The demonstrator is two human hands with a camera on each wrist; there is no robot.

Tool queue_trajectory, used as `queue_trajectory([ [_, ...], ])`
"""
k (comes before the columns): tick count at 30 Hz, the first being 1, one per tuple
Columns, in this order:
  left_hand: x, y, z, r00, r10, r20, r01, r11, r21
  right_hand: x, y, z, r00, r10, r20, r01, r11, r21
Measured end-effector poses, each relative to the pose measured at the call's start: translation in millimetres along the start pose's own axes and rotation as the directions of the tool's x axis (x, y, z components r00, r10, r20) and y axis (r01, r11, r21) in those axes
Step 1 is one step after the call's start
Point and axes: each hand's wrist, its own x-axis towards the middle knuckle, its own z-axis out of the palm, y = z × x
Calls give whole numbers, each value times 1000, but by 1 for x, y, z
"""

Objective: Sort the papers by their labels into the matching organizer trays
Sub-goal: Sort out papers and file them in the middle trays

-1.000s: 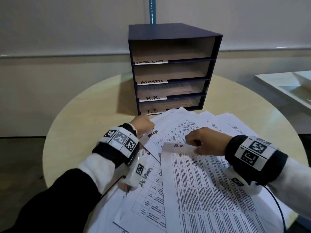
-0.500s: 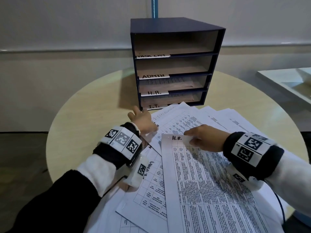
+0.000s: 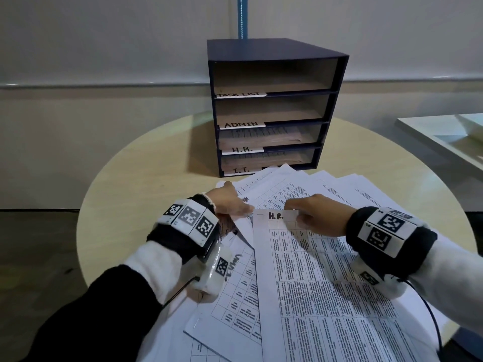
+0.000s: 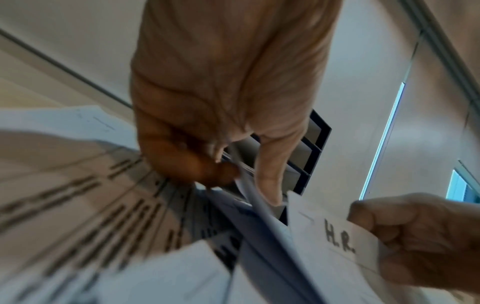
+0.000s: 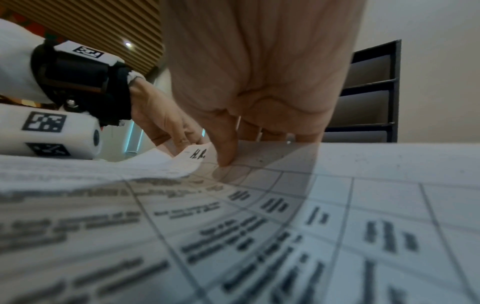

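A dark blue organizer stands at the back of the table, with trays labelled TASK LIST, ADMIN, H.R. and I.T. from the top down. The H.R. and I.T. trays hold papers. A sheet marked H.R. lies on top of a fanned spread of printed papers. My right hand pinches this sheet's top edge beside the label, its thumb on the paper. My left hand is just left of that corner. Its thumb and forefinger pinch the edge of another sheet from the spread.
The round wooden table has bare surface to the left of the papers and around the organizer. A white tray-like surface sits off to the right. A blue pole rises behind the organizer. Papers overhang the near table edge.
My left hand has turned from the spread near the organizer toward the H.R. sheet's top left corner. My right hand keeps its pinch on the sheet's top edge, which has shifted slightly.
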Motion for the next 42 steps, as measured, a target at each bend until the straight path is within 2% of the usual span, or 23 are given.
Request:
queue_trajectory([
  [2,1,0,3,998,58,30,-56,996,-69,2,1,-1,999,-14,-30,14,1000,4],
  [4,-1,2,1,991,133,17,-131,989,-66,5,1,-5,999,-23,-42,23,1000,12],
  [6,-2,2,-6,983,182,28,-183,983,3,9,0,-11,998,-28,-63,29,999,19],
  [9,-3,-2,-18,975,187,123,-204,969,143,17,-3,-23,990,-46,-134,47,999,6],
  [11,3,-5,-21,970,208,125,-228,959,171,26,-4,-31,983,-48,-177,51,999,11],
  [13,9,-5,-21,953,302,5,-302,953,2,37,-5,-38,980,-22,-198,26,1000,14],
  [15,10,-3,-19,925,336,-177,-377,871,-315,46,-8,-46,973,23,-231,-15,999,36],
  [17,10,0,-16,943,274,-187,-328,687,-648,54,-9,-55,954,76,-289,-54,995,82],
  [19,13,2,-11,964,239,-113,-232,560,-795,64,-7,-64,939,123,-320,-84,987,135],
  [21,17,5,-7,970,238,-42,-168,534,-828,76,-1,-72,929,185,-321,-133,975,177],
  [24,24,7,0,974,218,57,-78,562,-824,89,12,-78,894,262,-363,-171,949,264],
  [26,35,8,0,988,140,64,-23,543,-839,91,24,-79,853,316,-414,-200,933,300],
  [28,47,6,-3,996,81,37,-9,505,-863,86,38,-76,796,399,-455,-283,910,303],
  [30,58,6,-9,1000,21,-3,-13,452,-892,78,54,-71,753,513,-413,-395,854,339],
  [31,66,5,-12,1000,11,-25,-27,429,-903,72,61,-67,754,563,-339,-430,813,393],
  [33,77,7,-21,998,-21,-61,-46,437,-899,61,72,-56,767,631,-118,-477,683,553],
  [35,94,6,-29,998,-31,-63,-44,427,-903,52,82,-45,794,601,91,-478,526,703],
  [36,96,7,-34,997,-35,-71,-49,423,-905,48,86,-40,812,565,147,-458,460,761],
  [39,102,10,-47,992,-60,-108,-77,381,-921,34,94,-35,854,474,213,-373,274,886],
  [42,100,13,-49,989,-68,-133,-99,368,-925,23,97,-37,894,389,222,-298,147,943],
])
